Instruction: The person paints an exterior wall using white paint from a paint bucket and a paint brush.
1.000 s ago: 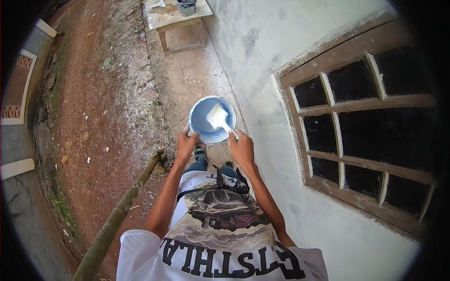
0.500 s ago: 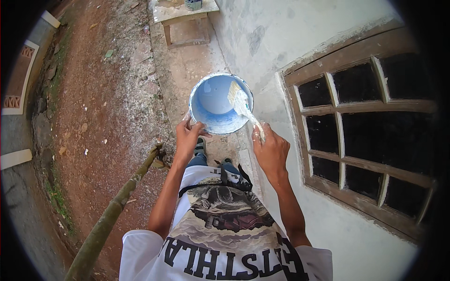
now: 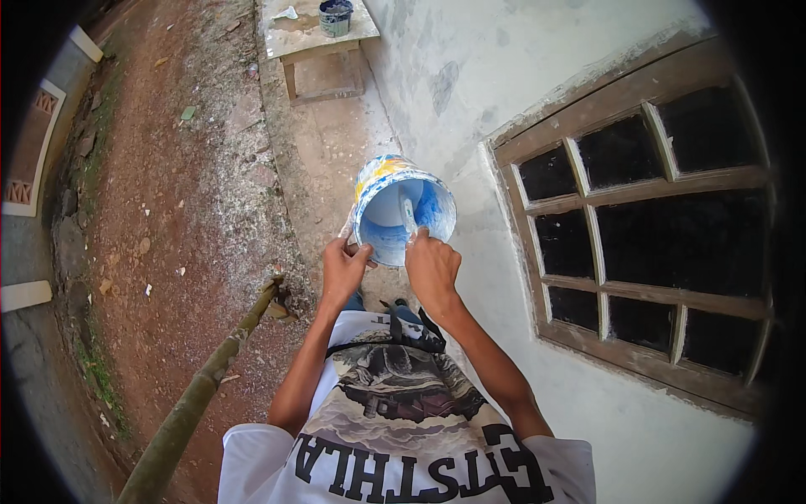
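Observation:
A paint-smeared bucket (image 3: pixel 369 181), blue and white inside with a yellow patch outside, hangs in front of me, tilted with its mouth toward me. My left hand (image 3: pixel 343 267) is closed on its near left rim, thumb over the edge. Pale paint lies in the bottom of the bucket. In my right hand (image 3: pixel 433 262) is the handle of a paintbrush (image 3: pixel 408 212), which reaches down into the bucket. Its bristles are in the paint or hidden by it; I cannot tell which.
Along my right runs a whitish wall (image 3: pixel 437 134) with a brown wooden window frame (image 3: pixel 604 193). Ahead stands a small wooden table (image 3: pixel 290 38) bearing a dark paint can (image 3: pixel 335 18). At lower left a bamboo pole (image 3: pixel 201 382) slants over reddish dirt ground (image 3: pixel 168 244).
My right hand has moved left and lowered the brush into the bucket. The bucket has tipped toward me, so its painted outer side shows. The view has shifted slightly.

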`<state>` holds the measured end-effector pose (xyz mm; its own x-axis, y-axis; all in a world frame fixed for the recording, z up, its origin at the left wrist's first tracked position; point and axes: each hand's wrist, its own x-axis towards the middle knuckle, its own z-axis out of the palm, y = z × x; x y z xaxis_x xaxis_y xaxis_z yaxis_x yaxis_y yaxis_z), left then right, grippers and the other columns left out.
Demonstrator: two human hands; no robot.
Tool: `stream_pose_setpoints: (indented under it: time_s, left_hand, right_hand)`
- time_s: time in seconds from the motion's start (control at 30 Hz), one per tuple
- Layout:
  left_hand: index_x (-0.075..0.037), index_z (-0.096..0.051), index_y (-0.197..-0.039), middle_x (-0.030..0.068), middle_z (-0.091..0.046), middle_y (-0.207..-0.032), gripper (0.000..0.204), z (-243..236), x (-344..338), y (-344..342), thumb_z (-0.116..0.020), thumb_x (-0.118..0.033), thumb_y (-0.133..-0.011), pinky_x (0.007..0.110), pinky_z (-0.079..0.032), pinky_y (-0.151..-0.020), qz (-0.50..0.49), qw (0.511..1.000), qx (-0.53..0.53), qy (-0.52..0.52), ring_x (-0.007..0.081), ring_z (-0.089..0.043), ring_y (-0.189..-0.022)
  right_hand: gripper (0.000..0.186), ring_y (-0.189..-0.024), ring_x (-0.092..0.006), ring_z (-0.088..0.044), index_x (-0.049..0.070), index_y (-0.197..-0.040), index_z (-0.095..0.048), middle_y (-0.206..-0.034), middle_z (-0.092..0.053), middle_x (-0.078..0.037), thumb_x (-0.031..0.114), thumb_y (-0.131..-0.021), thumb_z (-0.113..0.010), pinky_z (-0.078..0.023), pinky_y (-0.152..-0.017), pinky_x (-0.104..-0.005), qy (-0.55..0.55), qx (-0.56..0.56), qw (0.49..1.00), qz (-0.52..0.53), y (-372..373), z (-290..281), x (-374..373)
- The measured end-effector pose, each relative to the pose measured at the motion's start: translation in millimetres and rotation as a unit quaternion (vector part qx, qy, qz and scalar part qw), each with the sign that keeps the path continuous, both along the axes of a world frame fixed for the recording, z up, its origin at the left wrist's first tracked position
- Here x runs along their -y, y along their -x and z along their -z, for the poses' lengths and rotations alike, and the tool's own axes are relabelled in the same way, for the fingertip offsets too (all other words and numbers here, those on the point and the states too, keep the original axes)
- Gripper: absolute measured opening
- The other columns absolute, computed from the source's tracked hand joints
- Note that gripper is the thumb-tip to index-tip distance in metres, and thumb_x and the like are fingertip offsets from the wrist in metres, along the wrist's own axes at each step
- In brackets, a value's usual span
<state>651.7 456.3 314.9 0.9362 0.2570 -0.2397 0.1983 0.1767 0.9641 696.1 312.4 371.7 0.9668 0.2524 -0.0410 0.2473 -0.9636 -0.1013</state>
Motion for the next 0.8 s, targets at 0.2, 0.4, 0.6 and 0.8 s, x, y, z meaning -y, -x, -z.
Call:
stream_pose_setpoints:
  time_s: [0.2,0.4,0.6,0.8]
  left_hand:
    - [0.014,-0.050,-0.118,0.0122,-0.067,-0.071,0.040,17,8,7,-0.057,-0.001,-0.081,0.027,-0.051,-0.050,0.039,0.993,-0.058,-0.094,0.0142,-0.064,-0.058]
    - [0.015,-0.049,-0.118,0.0149,-0.065,-0.075,0.040,45,-6,2,-0.056,-0.001,-0.083,0.028,-0.054,-0.051,-0.007,0.998,-0.056,-0.009,0.0175,-0.065,-0.059]
    - [0.016,-0.048,-0.119,0.0158,-0.065,-0.076,0.042,56,-1,-3,-0.058,-0.004,-0.083,0.028,-0.052,-0.049,-0.003,0.997,-0.082,-0.002,0.0192,-0.065,-0.058]
    - [0.014,-0.053,-0.113,0.0167,-0.066,-0.072,0.037,58,3,-3,-0.059,-0.006,-0.082,0.030,-0.050,-0.047,0.043,0.985,-0.107,-0.128,0.0207,-0.065,-0.053]
  right_hand:
    - [0.027,-0.073,-0.0403,-0.065,-0.003,-0.086,-0.062,-0.074,-0.064,-0.025,0.023,-0.087,-0.056,-0.050,-0.068,-0.0483,-0.177,-0.130,0.974,0.055,3,31,-5]
    - [0.028,-0.074,-0.0403,-0.064,-0.004,-0.091,-0.062,-0.077,-0.064,-0.025,0.023,-0.089,-0.054,-0.050,-0.068,-0.0474,-0.198,-0.122,0.969,0.078,5,29,1]
    - [0.017,-0.067,-0.0327,-0.067,-0.003,-0.090,-0.060,-0.075,-0.065,-0.021,0.012,-0.088,-0.052,-0.052,-0.055,-0.0401,-0.078,0.015,0.996,0.042,-1,80,1]
    - [0.022,-0.069,-0.0297,-0.067,-0.007,-0.100,-0.061,-0.079,-0.066,-0.020,0.002,-0.081,-0.053,-0.054,-0.058,-0.0353,-0.033,-0.050,0.998,-0.033,10,97,-3]
